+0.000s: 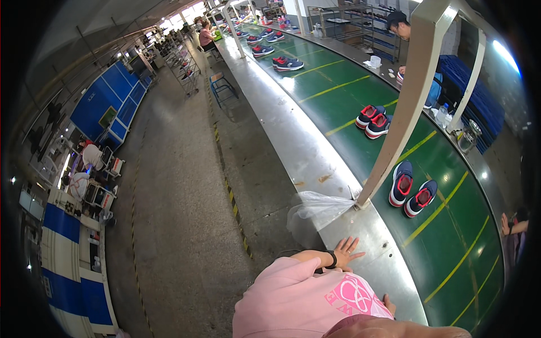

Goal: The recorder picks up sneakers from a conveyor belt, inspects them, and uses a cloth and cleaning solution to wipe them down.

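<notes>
My left hand (347, 253) lies with fingers spread on the bare metal ledge (369, 242) beside the conveyor, holding nothing. A dark band circles its wrist. Of my right hand (389, 305), only a small part shows past my pink shirt; a digit stretches out against the ledge, the rest is hidden. Nearest on the green conveyor belt (451, 248) stands a pair of navy sneakers (412, 189) with red linings and white soles. Farther up sits a similar pair of shoes (373, 121). Neither hand touches any shoes.
A beige metal post (394, 127) rises from the ledge, with a clear plastic bag (321, 209) at its foot. Across the belt a co-worker (401, 28) wears a dark cap; another person's hand (505, 224) shows at right. A blue stool (222, 89) stands on the floor.
</notes>
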A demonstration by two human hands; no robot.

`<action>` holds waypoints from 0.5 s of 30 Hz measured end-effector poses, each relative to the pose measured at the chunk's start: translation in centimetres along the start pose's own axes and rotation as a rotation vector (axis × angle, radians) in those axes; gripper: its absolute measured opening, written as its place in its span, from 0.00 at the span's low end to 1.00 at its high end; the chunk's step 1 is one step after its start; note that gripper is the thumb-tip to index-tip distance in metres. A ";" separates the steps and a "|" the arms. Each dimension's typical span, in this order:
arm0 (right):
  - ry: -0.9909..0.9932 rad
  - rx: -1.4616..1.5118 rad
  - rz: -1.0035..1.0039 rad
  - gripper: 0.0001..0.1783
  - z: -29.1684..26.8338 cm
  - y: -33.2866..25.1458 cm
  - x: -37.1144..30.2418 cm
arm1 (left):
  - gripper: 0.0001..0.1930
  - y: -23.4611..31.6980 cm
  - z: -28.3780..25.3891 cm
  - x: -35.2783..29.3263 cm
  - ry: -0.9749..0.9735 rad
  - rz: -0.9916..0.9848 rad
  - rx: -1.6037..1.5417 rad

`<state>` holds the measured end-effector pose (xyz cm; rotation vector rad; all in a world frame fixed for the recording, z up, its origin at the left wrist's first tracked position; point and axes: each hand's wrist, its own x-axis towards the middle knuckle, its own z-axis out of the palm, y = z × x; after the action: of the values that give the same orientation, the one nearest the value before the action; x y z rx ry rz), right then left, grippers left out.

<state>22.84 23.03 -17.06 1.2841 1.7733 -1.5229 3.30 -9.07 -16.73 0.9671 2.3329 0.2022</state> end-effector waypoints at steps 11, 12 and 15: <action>-0.003 0.115 0.082 0.31 0.2 0.8 1.0 | 0.52 0.1 -0.1 -0.1 0.018 -0.001 0.038; -0.011 0.129 0.086 0.31 0.2 0.7 1.0 | 0.52 0.2 -0.2 -0.2 0.017 -0.001 0.038; -0.028 0.149 0.099 0.31 0.3 0.3 0.7 | 0.52 0.3 -0.6 -0.4 -0.012 -0.021 0.034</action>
<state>22.71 22.93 -17.83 1.3932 1.5793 -1.6339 3.32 -9.12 -15.91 0.9573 2.3414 0.1479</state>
